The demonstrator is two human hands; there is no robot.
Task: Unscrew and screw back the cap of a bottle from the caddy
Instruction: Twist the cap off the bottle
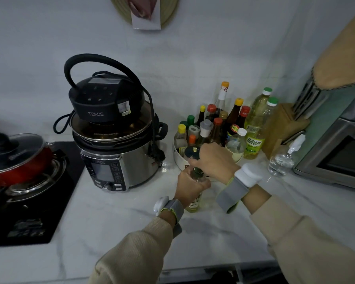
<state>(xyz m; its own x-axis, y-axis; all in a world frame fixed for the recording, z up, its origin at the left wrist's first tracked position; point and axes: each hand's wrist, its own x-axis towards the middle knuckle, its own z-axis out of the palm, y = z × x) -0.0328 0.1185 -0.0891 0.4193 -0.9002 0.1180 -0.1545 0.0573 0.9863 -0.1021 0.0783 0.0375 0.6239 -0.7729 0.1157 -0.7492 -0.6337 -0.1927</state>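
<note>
A clear glass bottle point(194, 204) of pale yellow liquid stands on the white marble counter, just in front of the caddy. My left hand point(190, 187) is wrapped around its upper body, hiding most of it. The bottle's dark-collared neck point(198, 172) shows above my fingers. My right hand point(214, 160) reaches in from the right, and its fingertips hold a dark round cap point(191, 153) with a gold centre, just above and left of the neck. The round white caddy point(178, 158) behind holds several sauce bottles with coloured caps.
A steel pressure cooker point(119, 158) with a black lid unit on top stands to the left, beside a red pot point(19, 160) on the black stove. To the right are yellow oil bottles point(254, 128), a knife block point(283, 128), a clear spray bottle point(283, 160) and a toaster oven point(336, 152).
</note>
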